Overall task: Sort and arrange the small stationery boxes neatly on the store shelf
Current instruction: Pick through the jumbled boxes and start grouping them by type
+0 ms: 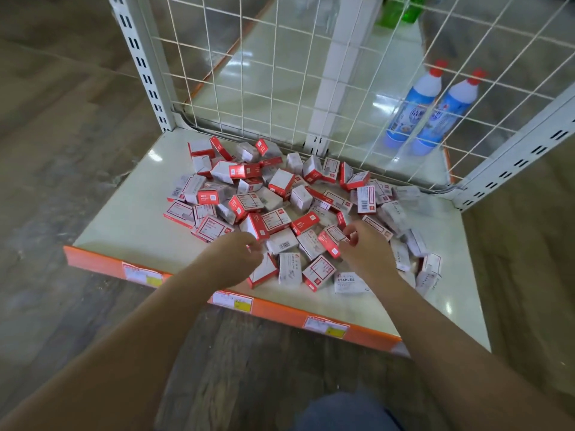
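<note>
Nearest, the orange front lip with paper price tags (280, 311) edges the pale cream metal shelf (124, 213). Just beyond it both hands reach into the near edge of the jumbled heap of small red-and-white cardboard stationery boxes (280, 200). The left hand (241, 248) has its fingers curled down among boxes; whether it grasps one I cannot tell. The right hand (365, 244) pinches a red-edged box (331, 241). Best to gather boxes with matching faces, square them, and start a tight row on the bare shelf at left, labels forward. Far behind, beyond the white wire mesh back panel (280, 73), stand two blue-and-white plastic bottles with red caps (429, 110).
</note>
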The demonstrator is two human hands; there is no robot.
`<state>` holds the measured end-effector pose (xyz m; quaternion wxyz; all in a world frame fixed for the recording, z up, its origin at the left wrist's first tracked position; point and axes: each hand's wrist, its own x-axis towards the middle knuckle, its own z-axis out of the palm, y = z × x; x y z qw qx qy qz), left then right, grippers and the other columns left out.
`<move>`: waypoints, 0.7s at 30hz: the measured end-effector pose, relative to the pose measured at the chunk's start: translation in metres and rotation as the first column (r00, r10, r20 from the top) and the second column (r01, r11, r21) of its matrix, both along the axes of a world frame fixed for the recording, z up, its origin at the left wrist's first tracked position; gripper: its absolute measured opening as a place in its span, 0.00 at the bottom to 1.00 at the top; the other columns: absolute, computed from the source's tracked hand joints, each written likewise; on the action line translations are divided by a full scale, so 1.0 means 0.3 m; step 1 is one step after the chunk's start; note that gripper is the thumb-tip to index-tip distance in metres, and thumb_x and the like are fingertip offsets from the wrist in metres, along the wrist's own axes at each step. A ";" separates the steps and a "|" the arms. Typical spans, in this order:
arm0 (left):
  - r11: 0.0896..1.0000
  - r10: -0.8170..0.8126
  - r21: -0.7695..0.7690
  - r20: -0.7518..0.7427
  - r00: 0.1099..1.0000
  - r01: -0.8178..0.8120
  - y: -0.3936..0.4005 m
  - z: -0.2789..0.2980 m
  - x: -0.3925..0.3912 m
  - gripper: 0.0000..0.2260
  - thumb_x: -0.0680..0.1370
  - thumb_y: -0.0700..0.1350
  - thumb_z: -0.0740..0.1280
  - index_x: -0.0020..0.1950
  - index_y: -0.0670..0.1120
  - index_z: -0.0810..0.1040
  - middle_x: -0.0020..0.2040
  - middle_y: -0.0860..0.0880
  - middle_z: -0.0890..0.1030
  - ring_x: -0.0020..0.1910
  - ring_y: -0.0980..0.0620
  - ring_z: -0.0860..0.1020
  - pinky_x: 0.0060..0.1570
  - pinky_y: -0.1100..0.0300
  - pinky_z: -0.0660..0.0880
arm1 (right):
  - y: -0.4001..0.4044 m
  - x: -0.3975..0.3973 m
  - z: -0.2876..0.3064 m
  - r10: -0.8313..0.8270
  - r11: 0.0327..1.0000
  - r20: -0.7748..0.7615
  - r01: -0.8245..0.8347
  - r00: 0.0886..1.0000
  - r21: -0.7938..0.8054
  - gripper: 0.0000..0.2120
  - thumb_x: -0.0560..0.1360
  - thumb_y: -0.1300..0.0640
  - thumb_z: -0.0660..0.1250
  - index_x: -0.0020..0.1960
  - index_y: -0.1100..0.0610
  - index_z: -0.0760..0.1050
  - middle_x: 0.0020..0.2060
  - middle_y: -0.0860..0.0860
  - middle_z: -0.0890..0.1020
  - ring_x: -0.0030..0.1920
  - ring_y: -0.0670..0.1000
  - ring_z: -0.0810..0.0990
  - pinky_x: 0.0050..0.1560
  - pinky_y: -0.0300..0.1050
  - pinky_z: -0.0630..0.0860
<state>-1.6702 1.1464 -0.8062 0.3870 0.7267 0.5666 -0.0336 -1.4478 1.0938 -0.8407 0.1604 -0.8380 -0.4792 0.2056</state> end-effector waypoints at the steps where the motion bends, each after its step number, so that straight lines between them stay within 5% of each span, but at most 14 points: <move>1: 1.000 0.013 -0.014 0.022 1.000 -0.013 0.002 -0.001 -0.007 0.12 0.79 0.46 0.61 0.59 0.44 0.76 0.56 0.46 0.78 0.47 0.50 0.76 0.40 0.61 0.73 | -0.019 -0.001 -0.002 -0.002 1.000 0.000 0.002 1.000 -0.021 0.04 0.74 0.58 0.63 0.47 0.51 0.69 0.42 0.48 0.76 0.42 0.48 0.75 0.41 0.42 0.70; 4: 0.999 0.040 -0.021 0.001 0.999 -0.040 0.008 -0.009 -0.017 0.11 0.78 0.46 0.63 0.57 0.44 0.77 0.57 0.45 0.78 0.48 0.50 0.76 0.41 0.61 0.72 | -0.080 -0.011 -0.027 0.051 0.992 0.007 -0.050 0.999 -0.113 0.01 0.76 0.57 0.61 0.47 0.52 0.70 0.43 0.49 0.77 0.43 0.49 0.77 0.40 0.40 0.70; 14: 1.000 0.017 -0.009 0.008 1.000 -0.017 -0.001 -0.004 0.026 0.10 0.78 0.46 0.62 0.55 0.42 0.77 0.56 0.45 0.78 0.51 0.47 0.76 0.45 0.57 0.74 | -0.120 -0.089 -0.106 0.142 0.978 0.113 -0.121 0.983 -0.170 0.23 0.70 0.44 0.69 0.59 0.55 0.71 0.55 0.52 0.73 0.54 0.52 0.76 0.52 0.45 0.73; 21: 0.999 -0.032 -0.004 -0.020 0.999 0.032 0.001 0.004 0.009 0.12 0.79 0.47 0.61 0.60 0.44 0.75 0.62 0.46 0.75 0.56 0.48 0.74 0.47 0.58 0.71 | -0.115 -0.095 -0.124 0.131 0.979 0.095 -0.114 0.987 -0.169 0.21 0.68 0.42 0.70 0.55 0.52 0.72 0.52 0.50 0.76 0.53 0.51 0.77 0.51 0.48 0.77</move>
